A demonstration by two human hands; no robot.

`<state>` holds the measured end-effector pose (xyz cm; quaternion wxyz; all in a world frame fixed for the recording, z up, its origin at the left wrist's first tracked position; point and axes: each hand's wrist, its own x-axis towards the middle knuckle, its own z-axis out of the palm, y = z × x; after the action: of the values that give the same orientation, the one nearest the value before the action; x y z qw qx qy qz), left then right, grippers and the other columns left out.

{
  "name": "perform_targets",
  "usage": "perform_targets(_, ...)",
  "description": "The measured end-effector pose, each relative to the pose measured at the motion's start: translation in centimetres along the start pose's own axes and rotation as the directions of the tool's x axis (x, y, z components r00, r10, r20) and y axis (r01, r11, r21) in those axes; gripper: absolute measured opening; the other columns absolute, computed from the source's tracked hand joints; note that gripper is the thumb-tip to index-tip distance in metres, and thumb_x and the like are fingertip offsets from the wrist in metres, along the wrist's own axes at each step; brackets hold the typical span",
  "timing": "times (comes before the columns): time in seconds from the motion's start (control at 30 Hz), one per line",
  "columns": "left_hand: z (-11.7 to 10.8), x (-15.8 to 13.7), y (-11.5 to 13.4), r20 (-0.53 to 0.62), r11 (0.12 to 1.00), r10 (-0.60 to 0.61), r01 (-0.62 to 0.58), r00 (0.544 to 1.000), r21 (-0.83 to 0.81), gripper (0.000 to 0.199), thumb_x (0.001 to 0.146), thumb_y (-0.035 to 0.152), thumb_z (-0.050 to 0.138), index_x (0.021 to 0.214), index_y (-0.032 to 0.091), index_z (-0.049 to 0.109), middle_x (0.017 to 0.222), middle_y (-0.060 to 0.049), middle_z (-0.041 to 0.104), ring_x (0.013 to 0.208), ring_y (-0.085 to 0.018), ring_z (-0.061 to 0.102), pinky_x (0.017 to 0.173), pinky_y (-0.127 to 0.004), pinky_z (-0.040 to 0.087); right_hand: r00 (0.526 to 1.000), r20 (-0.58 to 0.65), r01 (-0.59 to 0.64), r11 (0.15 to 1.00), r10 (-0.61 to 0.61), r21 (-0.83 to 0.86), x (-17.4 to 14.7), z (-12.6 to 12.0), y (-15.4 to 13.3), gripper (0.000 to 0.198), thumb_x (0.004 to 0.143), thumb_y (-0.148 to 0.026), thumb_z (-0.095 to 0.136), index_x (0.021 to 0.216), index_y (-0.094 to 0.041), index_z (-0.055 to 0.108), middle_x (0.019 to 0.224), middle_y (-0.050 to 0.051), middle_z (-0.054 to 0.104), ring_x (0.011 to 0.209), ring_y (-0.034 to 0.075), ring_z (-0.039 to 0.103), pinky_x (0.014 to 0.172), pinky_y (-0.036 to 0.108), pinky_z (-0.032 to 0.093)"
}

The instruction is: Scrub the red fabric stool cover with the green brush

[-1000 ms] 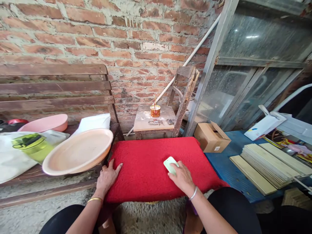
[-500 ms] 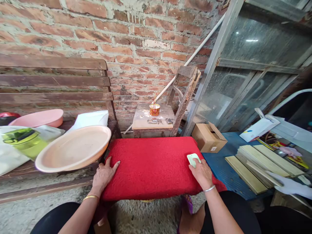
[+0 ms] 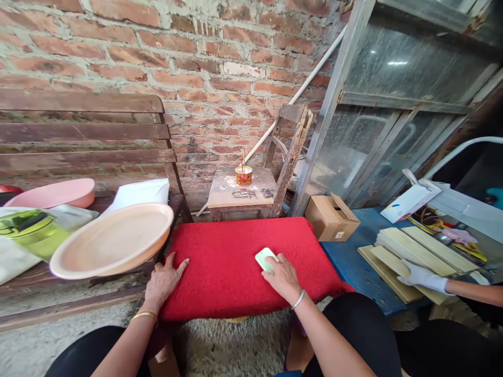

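Note:
A red cloth (image 3: pixel 228 262) covers the low table in front of me. My left hand (image 3: pixel 164 283) rests on its left edge, fingers apart, holding nothing. Over the middle right of the cloth, my right hand (image 3: pixel 282 277) is closed on a pale green, flat, rounded block (image 3: pixel 266 259) with a small hole near its far end. The block lies against the cloth; its underside is hidden, so its exact kind cannot be made out.
On the left bench stand a peach basin (image 3: pixel 113 238), a pink basin (image 3: pixel 55 193) and a green jug (image 3: pixel 35 233). A chair (image 3: pixel 220 196) behind holds a tin and padlocks. At right are a cardboard box (image 3: pixel 329 222), wooden slats (image 3: pixel 420 251) and another person's white-gloved hand (image 3: pixel 424 275).
My right hand has moved left across the cloth with the pale green block. My left hand stays on the edge. The other person's gloved hand has moved left over the slats.

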<state>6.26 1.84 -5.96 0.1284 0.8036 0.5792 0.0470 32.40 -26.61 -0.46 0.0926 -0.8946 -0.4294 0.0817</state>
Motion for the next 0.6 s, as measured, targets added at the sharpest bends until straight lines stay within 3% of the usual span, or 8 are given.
perform_targets(0.2,-0.2,-0.2,0.2,-0.018,1.000,0.014,-0.014,1.000,0.004,0.079,0.092,0.069,0.028,0.153,0.020,0.035,0.114,-0.020,0.056,0.107,-0.039,0.065,0.095,-0.052,0.046,0.961,-0.056,-0.274,0.960,0.270,-0.065,0.0,-2.5,6.9,0.045,0.092,-0.041,0.054,0.132,-0.022,0.061,0.112,0.015,0.062,0.099,0.027,0.064,0.086,0.037,0.046)
perform_targets(0.3,0.0,0.0,-0.1,-0.014,1.000,0.022,-0.022,1.000,0.016,0.080,0.093,0.070,0.025,0.154,0.019,0.033,0.114,-0.020,0.056,0.108,-0.040,0.064,0.095,-0.052,0.046,0.930,-0.114,-0.361,0.929,0.350,-0.087,-0.2,-3.5,8.3,0.047,0.093,-0.039,0.052,0.135,-0.018,0.058,0.114,0.017,0.062,0.100,0.028,0.064,0.088,0.038,0.046)
perform_targets(0.4,0.3,0.2,-0.3,0.001,1.000,0.014,-0.014,1.000,0.014,0.083,0.091,0.073,0.023,0.155,0.020,0.032,0.115,-0.019,0.056,0.109,-0.041,0.064,0.095,-0.053,0.046,0.946,-0.131,-0.308,0.949,0.297,-0.071,-0.2,-3.3,6.6,0.046,0.094,-0.046,0.051,0.134,-0.024,0.059,0.114,0.013,0.062,0.100,0.025,0.063,0.089,0.035,0.046)
perform_targets(0.6,0.3,0.4,-0.4,0.019,1.000,-0.001,0.001,1.000,0.002,0.087,0.090,0.076,0.021,0.155,0.021,0.032,0.115,-0.020,0.057,0.109,-0.041,0.064,0.095,-0.053,0.046,0.997,-0.073,-0.009,1.000,0.009,-0.002,0.4,0.1,-1.3,0.043,0.090,-0.051,0.060,0.129,-0.033,0.061,0.116,0.007,0.062,0.106,0.022,0.060,0.095,0.031,0.043)
